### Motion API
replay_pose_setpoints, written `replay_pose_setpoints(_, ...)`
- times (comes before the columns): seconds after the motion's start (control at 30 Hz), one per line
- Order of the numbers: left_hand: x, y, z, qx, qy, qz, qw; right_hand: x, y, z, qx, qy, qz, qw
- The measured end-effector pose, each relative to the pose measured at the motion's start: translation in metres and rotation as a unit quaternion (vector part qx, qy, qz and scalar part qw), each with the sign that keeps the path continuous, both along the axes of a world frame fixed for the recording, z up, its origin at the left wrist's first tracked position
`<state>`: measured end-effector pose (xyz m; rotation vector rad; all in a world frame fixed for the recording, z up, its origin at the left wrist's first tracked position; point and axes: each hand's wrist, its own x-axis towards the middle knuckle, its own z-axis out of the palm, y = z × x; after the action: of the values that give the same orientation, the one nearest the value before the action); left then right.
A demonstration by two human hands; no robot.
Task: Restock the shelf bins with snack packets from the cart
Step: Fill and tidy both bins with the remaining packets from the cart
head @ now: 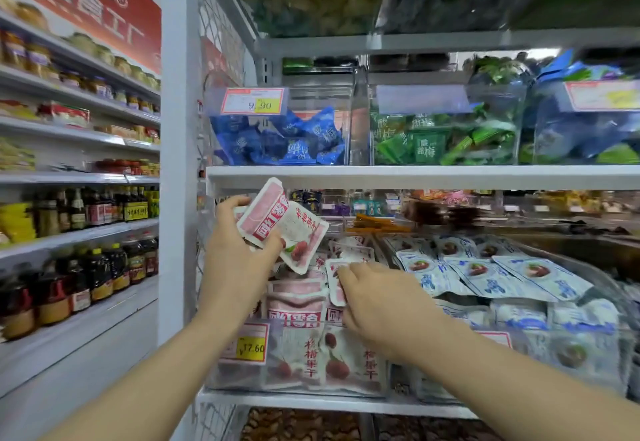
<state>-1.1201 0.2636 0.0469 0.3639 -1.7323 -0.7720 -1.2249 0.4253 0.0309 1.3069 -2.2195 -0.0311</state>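
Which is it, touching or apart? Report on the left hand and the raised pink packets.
Touching. The head view shows the left hand gripping the raised pink packets, thumb pressed across their front.

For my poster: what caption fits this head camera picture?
Left hand holds pink-and-white plastic snack packets over a clear plastic shelf bin; the right hand holds another.

Two bare hands and forearms of one person fill the near part of the view. The left hand point(239, 260) and right hand point(384, 305) are slim, with long fingers; the nails are too blurred to make out. The left forearm point(166, 371) and right forearm point(502, 381) are smooth and uncovered from the wrists to the near frame edge, looking broader there through the wide lens.
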Motion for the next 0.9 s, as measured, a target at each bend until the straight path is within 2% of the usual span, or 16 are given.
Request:
replay_pose_setpoints(0.17, 0.0, -0.002, -0.002, 0.005, 0.015, -0.004, 1.0, 0.007, -0.007, 0.004, 0.081, -0.001, -0.039, 0.996)
replay_pose_setpoints(0.33, -0.001, 0.0, -0.006, 0.042, 0.017, -0.017, 0.999, 0.005, 0.004, 0.0, 0.126, -0.018, -0.057, 0.99)
replay_pose_setpoints(0.4, 0.0, 0.003, -0.007, 0.058, 0.015, -0.024, 0.998, 0.004, 0.01, 0.002, 0.126, -0.051, -0.052, 0.989)
replay_pose_setpoints(0.57, 0.004, 0.003, -0.005, 0.096, 0.025, -0.033, 0.995, -0.006, 0.007, 0.019, -0.016, -0.115, 0.019, 0.993)
replay_pose_setpoints(0.7, 0.009, 0.001, -0.001, 0.145, 0.05, -0.06, 0.986, -0.006, -0.008, 0.028, -0.162, -0.134, 0.102, 0.972)
replay_pose_setpoints(0.9, 0.017, -0.008, 0.008, 0.218, 0.044, -0.118, 0.968, -0.007, -0.036, 0.046, -0.152, -0.181, 0.205, 0.95)
